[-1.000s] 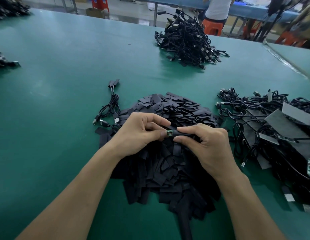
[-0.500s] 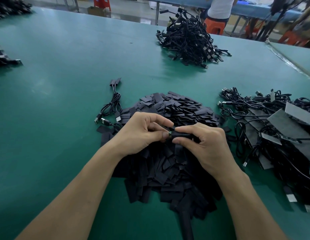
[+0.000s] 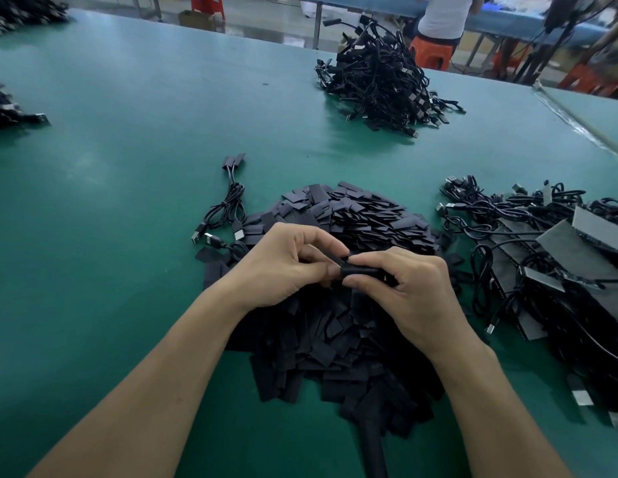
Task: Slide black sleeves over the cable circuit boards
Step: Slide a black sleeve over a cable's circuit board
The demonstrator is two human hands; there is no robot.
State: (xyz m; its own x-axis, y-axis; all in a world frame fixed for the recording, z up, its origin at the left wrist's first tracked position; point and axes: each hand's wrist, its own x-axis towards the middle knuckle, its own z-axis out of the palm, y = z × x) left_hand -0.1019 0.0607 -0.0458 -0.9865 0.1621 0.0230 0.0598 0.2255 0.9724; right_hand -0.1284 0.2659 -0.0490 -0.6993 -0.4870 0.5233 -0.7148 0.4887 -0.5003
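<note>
Above a big heap of flat black sleeves (image 3: 352, 219) my two hands meet. My right hand (image 3: 407, 288) pinches a black sleeve (image 3: 361, 271) between thumb and fingers. My left hand (image 3: 287, 263) pinches its left end, where the cable's circuit board sits; the board is hidden inside the sleeve and under my fingertips. A few cables (image 3: 228, 208) with sleeved ends lie just left of the heap on the green table (image 3: 111, 167).
Bundled black cables with grey cards (image 3: 542, 243) fill the right side. A tangled pile of cables (image 3: 380, 81) lies at the far centre, more cables (image 3: 7, 108) at the far left edge. A person sits at a blue table (image 3: 438, 15) behind.
The green tip of the circuit board, visible between my fingers a second ago, is now covered as the sleeve moved left over it. Both hands stay together over the heap.
</note>
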